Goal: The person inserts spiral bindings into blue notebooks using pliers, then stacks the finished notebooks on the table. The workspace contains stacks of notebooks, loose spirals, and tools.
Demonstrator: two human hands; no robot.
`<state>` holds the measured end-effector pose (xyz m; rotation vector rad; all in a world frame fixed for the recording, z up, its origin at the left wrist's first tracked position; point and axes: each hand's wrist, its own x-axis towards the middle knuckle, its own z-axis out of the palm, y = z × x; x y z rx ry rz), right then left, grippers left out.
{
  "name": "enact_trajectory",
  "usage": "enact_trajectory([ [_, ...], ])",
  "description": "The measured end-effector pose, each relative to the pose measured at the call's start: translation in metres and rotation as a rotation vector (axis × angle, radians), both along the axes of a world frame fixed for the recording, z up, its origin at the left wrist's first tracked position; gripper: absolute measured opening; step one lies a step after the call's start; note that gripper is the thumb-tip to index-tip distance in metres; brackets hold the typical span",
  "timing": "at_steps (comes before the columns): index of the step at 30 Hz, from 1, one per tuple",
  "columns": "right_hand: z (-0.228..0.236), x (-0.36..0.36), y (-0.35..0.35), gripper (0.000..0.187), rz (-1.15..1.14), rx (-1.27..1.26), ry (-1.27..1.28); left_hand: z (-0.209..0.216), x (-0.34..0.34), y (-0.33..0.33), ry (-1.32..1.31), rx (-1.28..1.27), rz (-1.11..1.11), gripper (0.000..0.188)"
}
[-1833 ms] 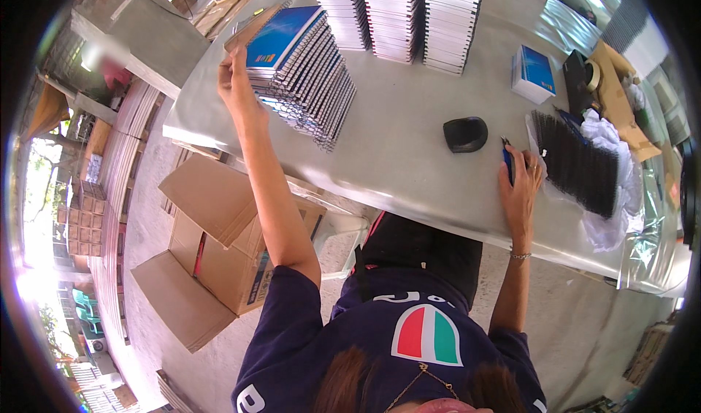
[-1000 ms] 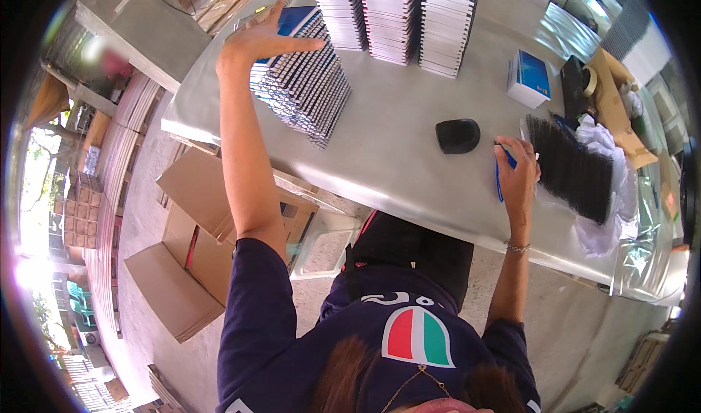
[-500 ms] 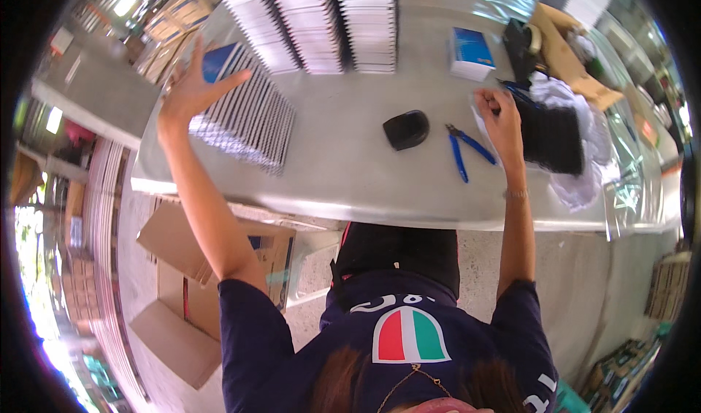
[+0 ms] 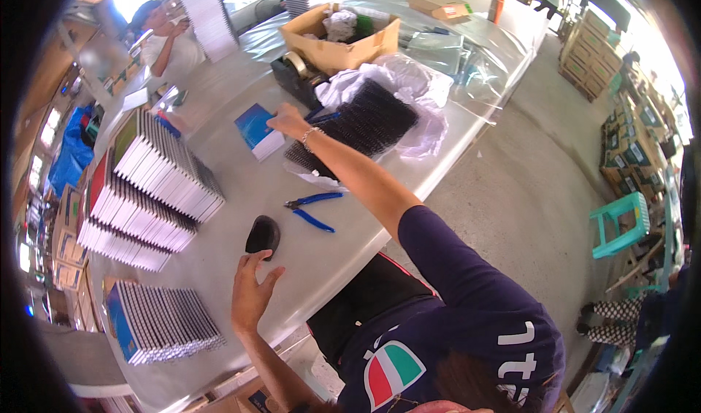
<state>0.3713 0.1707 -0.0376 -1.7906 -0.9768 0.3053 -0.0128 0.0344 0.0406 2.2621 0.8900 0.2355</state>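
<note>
My left hand (image 4: 250, 294) is open, thumb and fingers apart, its fingertips at the near edge of a black rounded block (image 4: 262, 238) on the table. Farther out, my right hand (image 4: 290, 121) has its fingers drawn together at the right edge of a small stack of blue-covered booklets (image 4: 255, 127). Its fingertips are partly hidden there. Under and beside the right wrist lies a heap of black binding wires (image 4: 376, 121) on white wrapping. Between my hands lie blue-handled cutters (image 4: 314, 212), their handles spread.
Tall stacks of wire-bound books (image 4: 157, 165) stand at the left, with another bound stack (image 4: 164, 322) nearer me. Behind the wires are a tape dispenser (image 4: 296, 73) and an open cardboard box (image 4: 343, 48). A co-worker (image 4: 171, 44) is across the table. A green stool (image 4: 621, 224) stands right.
The view has swung to the right. My left hand has left the near bound stack and come to the black block. My right hand has moved from beside the wires to the blue-covered booklets.
</note>
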Motion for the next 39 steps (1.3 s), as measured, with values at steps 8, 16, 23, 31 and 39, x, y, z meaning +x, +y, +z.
enact_trajectory([
  [8,0.017,-0.048,-0.028,0.023,-0.129,0.454,-0.121,-0.037,0.015,0.02,-0.193,0.297,0.123,0.024],
  [16,0.049,-0.187,-0.165,0.013,0.625,0.723,0.866,0.009,0.038,-0.01,-0.911,0.099,0.263,0.047],
  [23,0.046,-0.189,-0.217,0.023,0.351,0.424,0.112,-0.012,0.011,-0.012,-0.682,0.198,0.349,0.031],
  [31,0.012,-0.012,-0.239,0.044,-0.749,0.06,-0.594,-0.003,-0.019,-0.035,0.009,0.629,0.101,0.02],
  [39,-0.014,0.024,-0.25,0.045,-0.652,-0.137,-0.648,-0.021,-0.013,-0.056,0.042,0.575,0.236,0.026],
])
